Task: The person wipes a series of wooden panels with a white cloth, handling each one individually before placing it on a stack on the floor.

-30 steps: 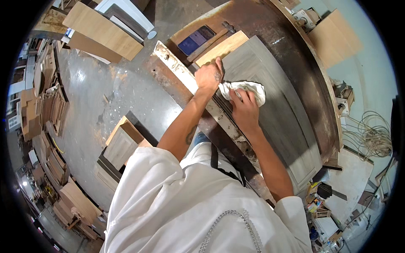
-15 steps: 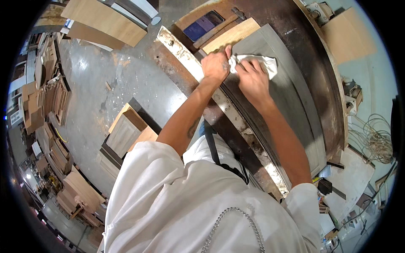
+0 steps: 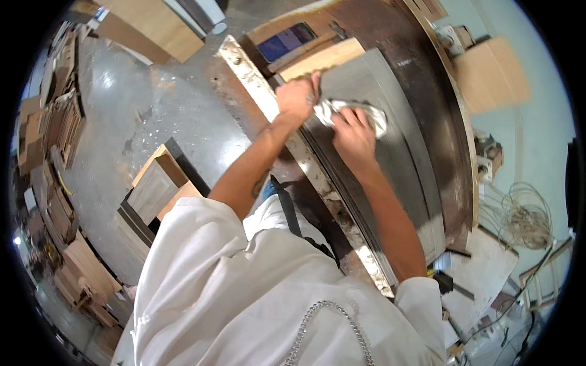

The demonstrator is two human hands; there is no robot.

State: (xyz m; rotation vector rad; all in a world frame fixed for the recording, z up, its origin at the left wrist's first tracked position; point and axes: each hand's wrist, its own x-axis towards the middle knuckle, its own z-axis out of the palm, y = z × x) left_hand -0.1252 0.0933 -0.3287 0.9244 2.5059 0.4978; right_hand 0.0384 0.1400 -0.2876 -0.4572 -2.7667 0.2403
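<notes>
A long grey wood-grain panel [image 3: 403, 165] lies on the dark workbench, running from the far side toward my right. My right hand [image 3: 355, 137] presses a crumpled white cloth [image 3: 377, 122] onto its upper face, the fingers bent over the cloth. At the panel's far left edge, my left hand [image 3: 295, 97] is closed round the border, thumb on top; its fingers underneath are hidden. Just beyond the panel sits a light wooden board [image 3: 323, 59]. A hammer [image 3: 305, 51] and a dark blue phone [image 3: 285, 43] lie past that board.
The bench's pale, paint-flecked edge [image 3: 244, 72] runs along my left side. A wooden drawer-like box [image 3: 155, 183] stands on the floor at left, below stacked boards [image 3: 146, 27]. Coiled cable [image 3: 526, 221] and a cardboard piece [image 3: 493, 74] are at right.
The whole view has shifted a little. My right hand has slid the cloth slightly nearer along the panel, and the cloth looks more bunched. My left hand keeps to the panel's edge.
</notes>
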